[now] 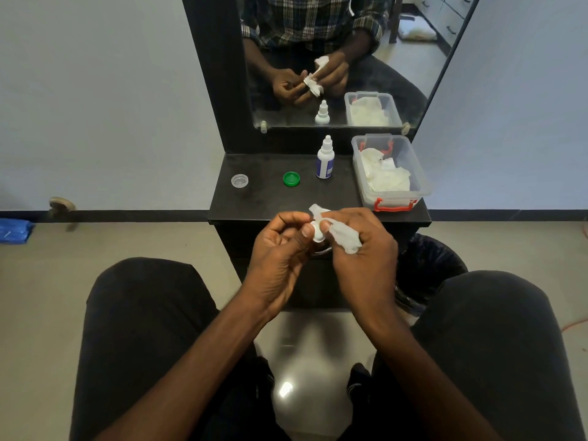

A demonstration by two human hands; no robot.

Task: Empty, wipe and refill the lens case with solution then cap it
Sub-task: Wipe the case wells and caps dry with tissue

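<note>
1. The left hand (280, 246), at the centre of the frame, is curling its fingers and thumb around a small white lens case (317, 233), pinching it just in front of the black shelf (254, 198).
2. The right hand (362, 246), touching the left, is gripping a crumpled white tissue (345, 238) and pressing part of it against the case.
3. A green cap (291, 179) is lying open side up on the shelf, above the hands.
4. A clear cap (240, 180) is sitting well to the left of it, near the shelf's left edge.
5. A white solution bottle (325, 158) is standing upright just right of the green cap.
6. A clear plastic box (416, 186) with red clasps is holding tissues at the shelf's right end.
7. A mirror (423, 58) in the upper frame is reflecting the hands, bottle and box.
8. A black-lined bin (429, 268) is standing below the shelf, right of the hands.
</note>
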